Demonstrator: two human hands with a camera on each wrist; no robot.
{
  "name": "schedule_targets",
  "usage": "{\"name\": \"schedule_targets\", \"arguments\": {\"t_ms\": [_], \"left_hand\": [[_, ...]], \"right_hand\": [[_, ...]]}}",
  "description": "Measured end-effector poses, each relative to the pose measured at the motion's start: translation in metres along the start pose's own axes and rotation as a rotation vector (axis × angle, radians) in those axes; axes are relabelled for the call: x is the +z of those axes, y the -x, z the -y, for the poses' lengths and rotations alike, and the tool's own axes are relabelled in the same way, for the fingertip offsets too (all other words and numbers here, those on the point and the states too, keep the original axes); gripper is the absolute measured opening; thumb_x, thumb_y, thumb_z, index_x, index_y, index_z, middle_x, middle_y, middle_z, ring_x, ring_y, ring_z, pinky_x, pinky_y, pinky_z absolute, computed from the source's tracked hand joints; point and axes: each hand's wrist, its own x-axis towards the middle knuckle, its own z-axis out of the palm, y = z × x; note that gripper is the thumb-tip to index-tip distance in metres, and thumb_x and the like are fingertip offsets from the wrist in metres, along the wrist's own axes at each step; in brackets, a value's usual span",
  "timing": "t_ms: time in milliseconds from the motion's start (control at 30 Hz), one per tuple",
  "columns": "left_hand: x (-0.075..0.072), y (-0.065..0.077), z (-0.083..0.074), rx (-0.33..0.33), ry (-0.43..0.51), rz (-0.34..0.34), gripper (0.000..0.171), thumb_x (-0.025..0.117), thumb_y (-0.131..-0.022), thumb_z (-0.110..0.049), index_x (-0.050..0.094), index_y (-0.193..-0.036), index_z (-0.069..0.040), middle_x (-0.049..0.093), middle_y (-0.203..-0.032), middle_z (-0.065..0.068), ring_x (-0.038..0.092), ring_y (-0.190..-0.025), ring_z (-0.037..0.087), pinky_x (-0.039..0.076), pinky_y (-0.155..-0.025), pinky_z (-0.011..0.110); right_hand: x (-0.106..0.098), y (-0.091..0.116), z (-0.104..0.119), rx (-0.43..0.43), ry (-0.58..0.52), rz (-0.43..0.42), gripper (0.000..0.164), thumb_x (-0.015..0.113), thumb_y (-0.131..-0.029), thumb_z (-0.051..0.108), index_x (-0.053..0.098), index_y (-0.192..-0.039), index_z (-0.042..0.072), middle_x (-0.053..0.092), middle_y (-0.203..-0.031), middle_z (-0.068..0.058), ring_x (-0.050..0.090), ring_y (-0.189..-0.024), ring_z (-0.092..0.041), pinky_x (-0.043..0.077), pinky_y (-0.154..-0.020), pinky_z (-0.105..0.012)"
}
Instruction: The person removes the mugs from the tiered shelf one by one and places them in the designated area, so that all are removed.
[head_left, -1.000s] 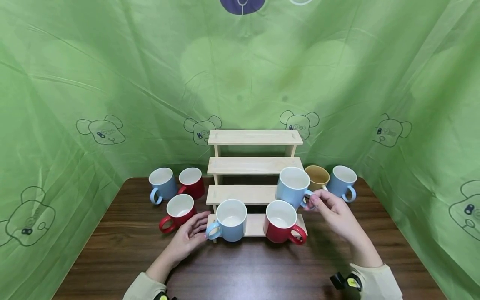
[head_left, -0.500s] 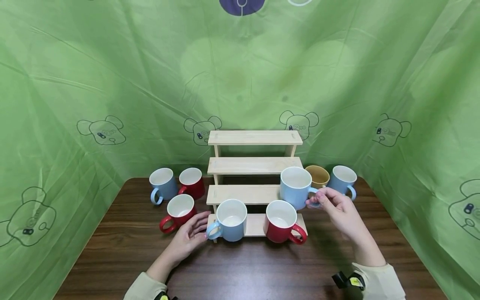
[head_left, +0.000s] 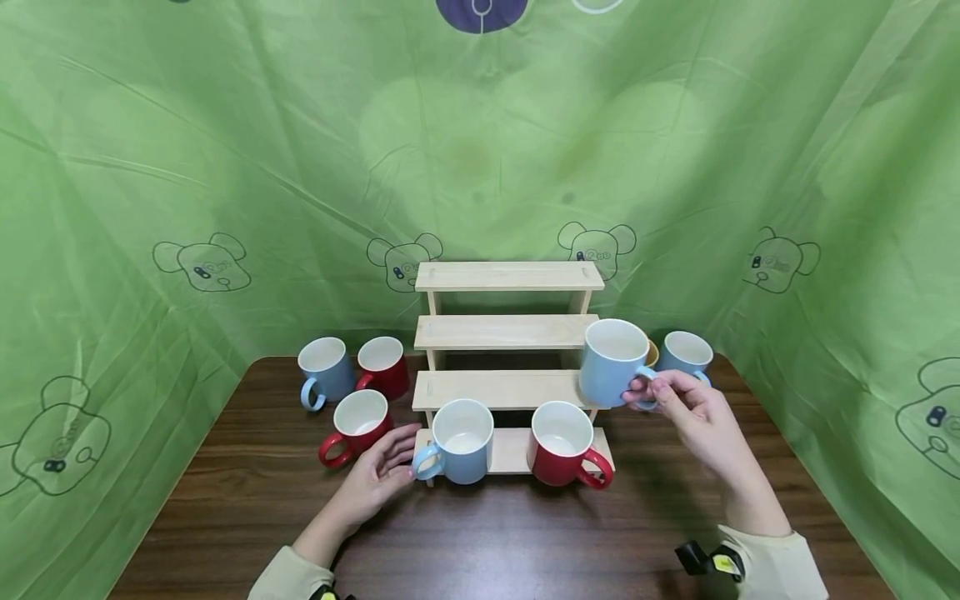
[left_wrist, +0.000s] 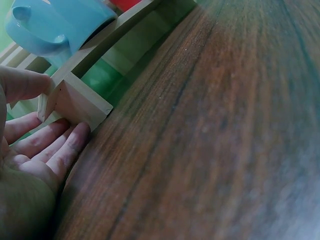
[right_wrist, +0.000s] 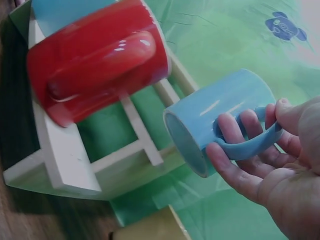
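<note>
My right hand (head_left: 686, 417) holds a light blue mug (head_left: 611, 367) by its handle, raised in front of the right end of the stepped wooden rack (head_left: 510, 332). In the right wrist view, fingers pass through the handle (right_wrist: 250, 147) and the thumb presses on it. My left hand (head_left: 371, 475) rests at the left end of the lowest step, with loosely extended fingers (left_wrist: 65, 147) against the side panel (left_wrist: 80, 102). Near its thumb, another light blue mug (head_left: 463, 442) stands on that step. A red mug (head_left: 558, 446) stands at the step's right end.
On the dark wooden table (head_left: 495, 542), a light blue mug (head_left: 327, 371) and two red mugs (head_left: 384, 371) stand left of the rack. A mostly hidden yellow mug (head_left: 652, 354) and another light blue mug (head_left: 684, 354) stand right. A green patterned cloth (head_left: 480, 167) hangs behind.
My right hand has carried the light blue mug to the right and slightly up, away from above the lower steps; it now covers most of the yellow mug. My left hand has stayed put.
</note>
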Motion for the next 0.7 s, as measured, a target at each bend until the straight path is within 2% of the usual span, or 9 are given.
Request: {"name": "schedule_targets", "arguments": {"t_ms": [100, 267, 467, 700], "left_hand": [[0.0, 0.0, 0.0, 0.012, 0.001, 0.001, 0.066, 0.067, -0.102, 0.005, 0.039, -0.161, 0.009, 0.049, -0.155, 0.039, 0.062, -0.135, 0.009, 0.052, -0.11, 0.023], [0.0, 0.0, 0.002, 0.014, 0.002, -0.002, 0.066, 0.068, -0.101, 0.006, 0.039, -0.16, 0.009, 0.05, -0.155, 0.039, 0.062, -0.135, 0.008, 0.052, -0.111, 0.022], [-0.001, 0.0, 0.003, 0.012, -0.001, -0.006, 0.066, 0.068, -0.101, 0.005, 0.039, -0.161, 0.009, 0.05, -0.155, 0.039, 0.062, -0.135, 0.009, 0.051, -0.111, 0.022], [-0.001, 0.0, 0.002, 0.017, 0.003, 0.0, 0.066, 0.068, -0.101, 0.005, 0.039, -0.161, 0.009, 0.05, -0.154, 0.039, 0.062, -0.135, 0.01, 0.052, -0.111, 0.022]], "right_hand": [[-0.006, 0.002, 0.004, -0.021, -0.015, -0.028, 0.022, 0.045, -0.113, -0.008, 0.061, -0.118, -0.022, 0.081, -0.115, -0.008, 0.08, -0.103, -0.016, 0.064, -0.091, -0.027], [-0.015, 0.006, 0.012, -0.007, -0.03, -0.081, 0.022, 0.046, -0.114, -0.006, 0.06, -0.116, -0.021, 0.081, -0.115, -0.007, 0.08, -0.103, -0.017, 0.063, -0.093, -0.026], [-0.03, 0.009, 0.017, -0.051, -0.069, -0.058, 0.02, 0.043, -0.113, -0.01, 0.059, -0.117, -0.022, 0.08, -0.119, -0.01, 0.08, -0.107, -0.019, 0.062, -0.097, -0.028], [-0.043, 0.016, 0.017, -0.081, -0.083, -0.075, 0.02, 0.041, -0.112, -0.012, 0.058, -0.116, -0.022, 0.08, -0.12, -0.011, 0.08, -0.108, -0.019, 0.062, -0.095, -0.026]]}}
